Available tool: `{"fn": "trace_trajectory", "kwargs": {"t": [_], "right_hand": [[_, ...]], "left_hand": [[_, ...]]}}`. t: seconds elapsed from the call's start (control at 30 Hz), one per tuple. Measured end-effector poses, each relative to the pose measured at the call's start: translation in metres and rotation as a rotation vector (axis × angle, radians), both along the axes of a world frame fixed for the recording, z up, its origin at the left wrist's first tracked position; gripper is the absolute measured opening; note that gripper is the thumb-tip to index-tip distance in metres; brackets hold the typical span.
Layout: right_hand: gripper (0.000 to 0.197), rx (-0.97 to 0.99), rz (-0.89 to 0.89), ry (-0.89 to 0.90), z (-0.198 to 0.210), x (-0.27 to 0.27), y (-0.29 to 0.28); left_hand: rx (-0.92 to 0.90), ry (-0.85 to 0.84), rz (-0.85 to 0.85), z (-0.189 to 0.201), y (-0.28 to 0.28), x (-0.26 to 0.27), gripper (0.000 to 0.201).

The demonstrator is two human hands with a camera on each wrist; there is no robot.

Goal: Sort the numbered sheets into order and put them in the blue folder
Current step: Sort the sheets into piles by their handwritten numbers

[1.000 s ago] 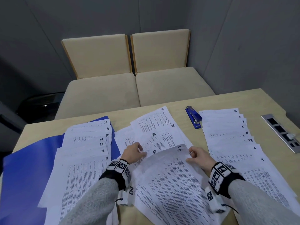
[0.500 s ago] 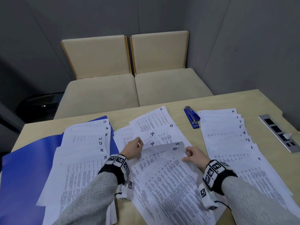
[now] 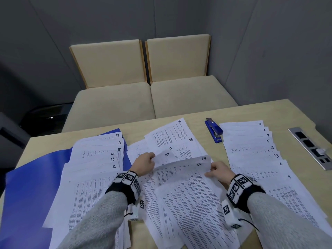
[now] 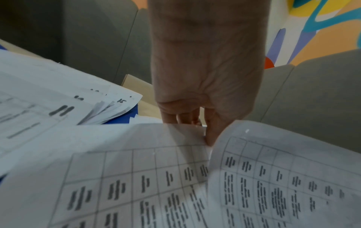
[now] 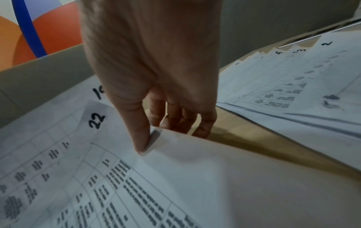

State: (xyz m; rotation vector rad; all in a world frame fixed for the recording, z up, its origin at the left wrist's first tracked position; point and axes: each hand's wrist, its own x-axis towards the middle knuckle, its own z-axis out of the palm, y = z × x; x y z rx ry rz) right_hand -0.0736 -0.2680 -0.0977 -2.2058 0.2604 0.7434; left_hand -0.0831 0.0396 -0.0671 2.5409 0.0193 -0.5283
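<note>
An open blue folder [image 3: 27, 186] lies at the table's left, with a fanned stack of sheets 11 to 17 [image 3: 97, 159] on it. Sheets 1 to 10 [image 3: 251, 151] are fanned out at the right. Between them sits a loose middle pile [image 3: 172, 137] showing 21, 23 and 24. My left hand [image 3: 145, 164] pinches the left edge of sheet 20 [image 3: 167, 155], which curls upward. My right hand [image 3: 218, 170] pinches the right edge of sheet 22 [image 5: 97, 120], thumb [image 5: 142, 138] on top and fingers beneath. Sheet 19 [image 3: 203, 158] peeks out just behind 22.
A blue stapler [image 3: 214, 131] lies between the middle pile and the right fan. A metal socket strip [image 3: 310, 148] is set into the table [image 3: 296, 114] at far right. Two beige chairs [image 3: 161, 97] stand beyond the far edge.
My left hand, which rested on the middle pile, now pinches sheet 20 and has lifted its edge, half covering the 24. The right hand keeps its hold on sheet 22.
</note>
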Motion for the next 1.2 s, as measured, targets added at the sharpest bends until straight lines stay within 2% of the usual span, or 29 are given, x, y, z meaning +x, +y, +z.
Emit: {"fn": "trace_trajectory", "kwargs": {"t": [0.17,0.23,0.3,0.4,0.57,0.7,0.8,0.83,0.97,1.07,1.17,1.2], "right_hand": [[0.025,-0.064,-0.019,0.066,0.001,0.005,-0.001],[0.021,-0.066,-0.025,0.076,0.002,0.006,-0.001],[0.002,-0.094,-0.059,0.067,0.003,0.006,-0.002],[0.024,-0.105,-0.113,0.092,0.002,0.005,-0.004],[0.034,-0.122,-0.100,0.087,-0.004,0.006,-0.010],[0.006,-0.177,-0.054,0.103,0.004,0.003,-0.006],[0.020,-0.189,-0.011,0.133,0.001,0.003,-0.005],[0.019,-0.198,0.014,0.131,-0.001,0.004,-0.005],[0.030,-0.246,0.071,0.102,0.010,-0.002,0.004],[0.019,-0.161,0.090,0.056,0.013,-0.004,0.008],[0.041,-0.067,-0.021,-0.225,0.020,-0.004,0.015],[0.042,0.056,-0.105,-0.268,0.028,-0.005,0.020]], "left_hand": [[0.204,-0.184,-0.142,0.007,0.003,-0.004,0.008],[0.254,-0.212,-0.095,0.011,0.009,-0.004,0.009],[0.254,-0.189,0.007,0.018,0.018,-0.003,0.008],[0.293,-0.203,0.104,0.037,0.035,-0.004,0.010],[0.358,-0.366,0.195,0.102,0.061,-0.004,0.007],[0.423,-0.469,0.257,0.168,0.089,-0.010,0.009],[0.366,-0.497,0.241,0.200,0.109,-0.015,0.012],[0.324,-0.485,0.215,0.205,0.110,-0.015,0.013],[0.165,-0.338,0.058,0.205,0.093,-0.009,0.014],[0.096,-0.226,-0.094,0.186,0.072,0.007,0.013],[0.032,-0.103,-0.232,0.150,0.043,0.027,0.028],[0.039,-0.064,-0.263,0.137,0.031,0.033,0.029]]}}
